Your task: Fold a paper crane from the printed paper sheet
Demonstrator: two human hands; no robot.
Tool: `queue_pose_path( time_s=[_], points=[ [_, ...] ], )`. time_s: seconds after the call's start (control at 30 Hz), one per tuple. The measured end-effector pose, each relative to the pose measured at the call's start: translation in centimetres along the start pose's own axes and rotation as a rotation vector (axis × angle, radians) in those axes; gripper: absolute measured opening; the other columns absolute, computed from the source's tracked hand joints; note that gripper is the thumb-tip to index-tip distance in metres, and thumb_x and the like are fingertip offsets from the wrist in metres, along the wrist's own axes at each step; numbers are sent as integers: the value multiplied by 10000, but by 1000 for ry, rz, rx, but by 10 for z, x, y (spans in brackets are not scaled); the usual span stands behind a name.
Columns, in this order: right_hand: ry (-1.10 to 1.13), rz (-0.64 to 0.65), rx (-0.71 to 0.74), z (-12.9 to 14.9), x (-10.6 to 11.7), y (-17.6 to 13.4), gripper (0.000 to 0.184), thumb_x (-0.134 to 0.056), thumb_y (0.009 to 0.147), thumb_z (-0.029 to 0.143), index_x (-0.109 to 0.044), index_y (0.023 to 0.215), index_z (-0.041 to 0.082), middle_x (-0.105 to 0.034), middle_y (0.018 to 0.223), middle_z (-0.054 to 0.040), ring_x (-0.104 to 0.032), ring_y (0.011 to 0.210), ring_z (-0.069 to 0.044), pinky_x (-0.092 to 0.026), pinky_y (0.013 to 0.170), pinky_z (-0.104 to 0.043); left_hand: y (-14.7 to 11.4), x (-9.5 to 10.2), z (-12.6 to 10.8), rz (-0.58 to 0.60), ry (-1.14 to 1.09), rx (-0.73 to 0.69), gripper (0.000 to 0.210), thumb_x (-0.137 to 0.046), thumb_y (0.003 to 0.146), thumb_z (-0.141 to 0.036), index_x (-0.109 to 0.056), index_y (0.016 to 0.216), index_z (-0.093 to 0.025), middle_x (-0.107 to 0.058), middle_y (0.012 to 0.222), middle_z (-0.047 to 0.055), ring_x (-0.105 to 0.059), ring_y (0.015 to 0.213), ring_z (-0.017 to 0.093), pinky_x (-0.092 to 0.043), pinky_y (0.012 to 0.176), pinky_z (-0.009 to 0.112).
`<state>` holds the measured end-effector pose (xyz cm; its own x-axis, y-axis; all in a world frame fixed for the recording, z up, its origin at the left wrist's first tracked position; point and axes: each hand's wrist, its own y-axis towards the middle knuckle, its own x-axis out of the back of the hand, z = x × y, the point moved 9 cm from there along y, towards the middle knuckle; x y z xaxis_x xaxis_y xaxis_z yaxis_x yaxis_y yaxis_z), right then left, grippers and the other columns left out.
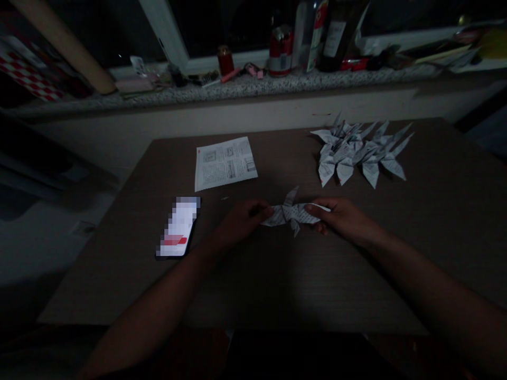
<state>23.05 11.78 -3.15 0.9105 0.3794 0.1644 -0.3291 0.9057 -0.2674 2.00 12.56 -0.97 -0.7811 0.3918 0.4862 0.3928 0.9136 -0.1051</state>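
Between my two hands is a paper crane [292, 212] folded from printed paper, its wings stretched out sideways. My left hand [253, 215] pinches the left wing between thumb and fingers. The right wing is gripped by my right hand [336, 214], thumb on top and fingers partly hidden underneath. One narrow point of the crane sticks up and away from me, and a shorter one points towards me. Farther back on the right, several similar folded paper cranes [356, 150] stand crowded together on the table.
A printed sheet [226, 163] lies flat at the table's back left. Left of my left forearm lies a lit phone [178, 227]. Behind the brown table [253, 285], a stone windowsill [198, 94] holds a red can [281, 50], a smaller red can [225, 59], bottles [335, 39] and clutter.
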Motion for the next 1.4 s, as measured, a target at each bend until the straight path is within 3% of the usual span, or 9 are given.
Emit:
queue_pose_path(
  time_s=[0.37, 0.5, 0.63, 0.77, 0.83, 0.97, 1.13, 1.23, 1.4],
  points=[
    [-2, 22, -16, -2, -2, 0, 505, -715, 807, 702, -665, 785, 200, -636, 588, 11, -578, 508, -127, -462, 501, -262, -2, 1, -6, -8, 3, 3, 301, -612, 950, -478, -725, 932, -199, -742, 912, 30, -680, 862, 207, -529, 783, 321],
    [-35, 68, 22, -2, -8, 1, 525, -685, 836, 711, -653, 764, 192, -653, 626, -9, -602, 546, -134, -482, 530, -270, -2, 6, -4, -77, -105, 0, 270, -647, 944, -441, -719, 1053, -206, -755, 1023, 45, -701, 934, 212, -544, 826, 339],
    [-99, 94, 142, 8, -13, 1, 451, -649, 903, 642, -691, 834, 198, -700, 727, -33, -644, 623, -159, -525, 609, -301, 0, 11, 3, -134, -197, -18, 234, -681, 931, -403, -717, 1068, -217, -751, 1074, 49, -702, 977, 213, -547, 860, 350],
    [-161, -35, 313, 24, -4, -6, 393, -698, 909, 502, -702, 1200, 238, -756, 1016, -72, -704, 851, -213, -570, 734, -345, 2, 5, 3, -81, -176, -28, 229, -697, 917, -416, -745, 1029, -223, -755, 1069, 44, -695, 986, 216, -531, 897, 355],
    [-216, -48, 371, 31, -5, -10, 401, -697, 920, 444, -681, 1276, 261, -746, 1134, -87, -711, 920, -229, -579, 757, -359, 1, 1, 1, -48, -149, -19, 224, -701, 908, -415, -754, 1019, -228, -758, 1069, 41, -691, 988, 219, -526, 901, 355],
    [-267, 7, 532, 46, -14, -20, 277, -699, 935, 357, -730, 1200, 284, -706, 1248, -77, -681, 1118, -253, -567, 882, -374, -1, -8, -5, 38, -148, -29, 226, -707, 899, -413, -762, 999, -219, -759, 1038, 41, -688, 980, 219, -516, 896, 346],
    [-240, 17, 549, 49, -18, -22, 171, -713, 929, 360, -751, 1067, 267, -727, 1129, -71, -682, 1083, -243, -554, 896, -375, -2, -11, -6, 68, -137, -21, 217, -697, 916, -399, -751, 1012, -212, -757, 1041, 46, -691, 971, 214, -518, 887, 346],
    [-217, -20, 472, 46, -15, -20, 188, -725, 911, 417, -748, 1009, 259, -739, 1051, -66, -698, 967, -231, -564, 839, -362, -3, -6, -9, -3, -92, -56, 241, -669, 947, -401, -729, 1092, -220, -748, 1091, 48, -692, 1001, 216, -527, 921, 364],
    [-188, -95, 355, 36, -7, -16, 256, -731, 884, 495, -709, 908, 241, -724, 877, -45, -680, 805, -210, -552, 737, -334, -11, 16, -25, -266, 54, -220, 186, -591, 996, -298, -695, 1129, -222, -670, 1302, 66, -608, 1245, 224, -450, 1115, 418]
  ],
)
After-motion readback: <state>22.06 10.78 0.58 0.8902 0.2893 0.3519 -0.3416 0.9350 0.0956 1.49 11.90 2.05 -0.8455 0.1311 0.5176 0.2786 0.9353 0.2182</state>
